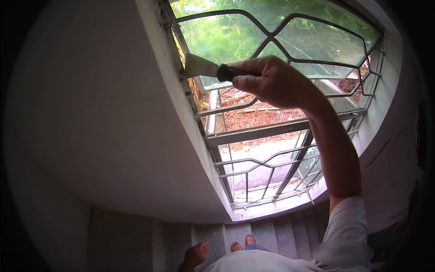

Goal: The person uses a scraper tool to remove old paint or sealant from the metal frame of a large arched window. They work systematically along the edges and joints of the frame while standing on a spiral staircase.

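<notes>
In the head view my right hand (pixel 277 81) grips the black handle (pixel 234 72) of a putty knife. Its broad metal blade (pixel 200 66) points left, the edge meeting or very close to the dirty left side of the window frame (pixel 183 73). Dark residue sits there, near the blade's lower corner. Behind my hand run the bent bars of a metal window grille (pixel 238 12). My left hand (pixel 196 254) hangs low by my waist, fingers curled, with no object visible in it.
Tilted glass panes (pixel 221 40) stand outward beyond the grille. A horizontal metal crossbar (pixel 261 132) divides the window. To the left rises a plain wall (pixel 102 112). My bare feet (pixel 250 239) stand on concrete stairs (pixel 285 234) below the window sill (pixel 268 212).
</notes>
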The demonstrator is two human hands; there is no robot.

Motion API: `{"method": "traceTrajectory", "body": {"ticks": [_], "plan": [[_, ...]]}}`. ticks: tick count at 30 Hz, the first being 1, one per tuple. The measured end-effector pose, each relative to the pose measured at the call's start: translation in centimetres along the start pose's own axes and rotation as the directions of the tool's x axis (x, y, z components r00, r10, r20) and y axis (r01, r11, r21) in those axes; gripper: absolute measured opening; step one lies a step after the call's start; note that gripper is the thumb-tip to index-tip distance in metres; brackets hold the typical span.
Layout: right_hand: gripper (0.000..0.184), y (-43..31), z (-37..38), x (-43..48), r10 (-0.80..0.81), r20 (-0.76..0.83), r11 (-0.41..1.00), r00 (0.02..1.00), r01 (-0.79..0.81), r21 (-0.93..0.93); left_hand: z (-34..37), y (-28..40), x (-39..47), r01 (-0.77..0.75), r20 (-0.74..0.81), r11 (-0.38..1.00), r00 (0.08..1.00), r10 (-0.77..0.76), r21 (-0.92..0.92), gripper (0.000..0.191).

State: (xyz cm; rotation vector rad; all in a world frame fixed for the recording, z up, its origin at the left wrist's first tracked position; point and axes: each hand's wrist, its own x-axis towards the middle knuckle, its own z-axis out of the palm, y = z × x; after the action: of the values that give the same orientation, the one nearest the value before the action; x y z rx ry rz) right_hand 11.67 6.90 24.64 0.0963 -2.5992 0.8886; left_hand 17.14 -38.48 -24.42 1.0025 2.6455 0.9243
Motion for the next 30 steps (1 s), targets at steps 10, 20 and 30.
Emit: {"method": "traceTrajectory", "body": {"ticks": [10, 20, 30], "plan": [[0.038, -1.2, -0.4, -0.9, -0.014, -0.021, 0.998, 1.0, 0.015, 0.054, 0.6, -0.5, 0.3, 0.042, 0.035, 0.999, 0.999, -0.041, -0.028, 0.021], [0.037, 1.4, 2.0, -3.5, -0.051, -0.023, 0.997, 0.998, 0.052, 0.059, 0.3, -0.5, 0.0, 0.075, 0.04, 0.997, 0.996, -0.074, -0.023, 0.02], [0.044, 3.4, 7.5, -5.3, 0.104, -0.009, 0.994, 0.995, -0.104, -0.024, -0.3, -0.4, -0.3, 0.091, 0.047, 0.996, 0.995, -0.09, -0.011, 0.021]]}}
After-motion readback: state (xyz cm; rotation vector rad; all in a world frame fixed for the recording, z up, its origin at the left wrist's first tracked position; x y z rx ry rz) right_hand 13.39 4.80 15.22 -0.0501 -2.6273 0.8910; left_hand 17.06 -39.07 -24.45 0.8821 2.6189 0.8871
